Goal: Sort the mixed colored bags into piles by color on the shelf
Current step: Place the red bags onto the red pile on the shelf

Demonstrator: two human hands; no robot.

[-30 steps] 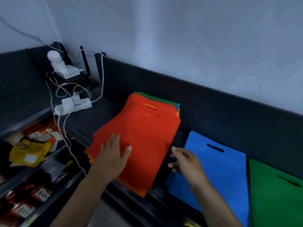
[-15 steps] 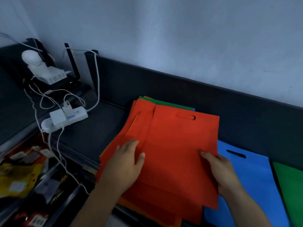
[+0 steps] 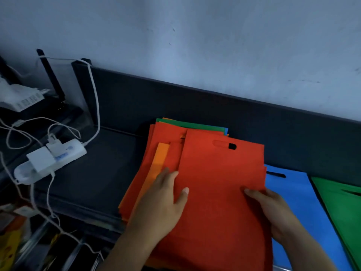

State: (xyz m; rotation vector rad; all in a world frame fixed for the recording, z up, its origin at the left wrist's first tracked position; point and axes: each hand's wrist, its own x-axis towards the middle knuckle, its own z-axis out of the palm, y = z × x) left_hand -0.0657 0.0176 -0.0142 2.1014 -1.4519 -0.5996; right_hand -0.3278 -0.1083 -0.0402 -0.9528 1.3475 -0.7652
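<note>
A mixed stack of flat bags lies on the dark shelf, with red bags uppermost, an orange one showing at the left and green and blue edges at the back. The top red bag is shifted right, off the stack. My right hand grips its right edge, thumb on top. My left hand lies flat with spread fingers on the stack at the red bag's left edge. To the right lie a blue bag and a green bag.
A white power strip with plugs and white cables sits on the shelf at the left. Behind it stand a black router and a white device. Lower shelves at the bottom left hold packaged goods. A wall rises behind the shelf.
My right hand took hold of the top red bag and slid it to the right off the stack, uncovering an orange bag. My left hand stayed pressed on the stack.
</note>
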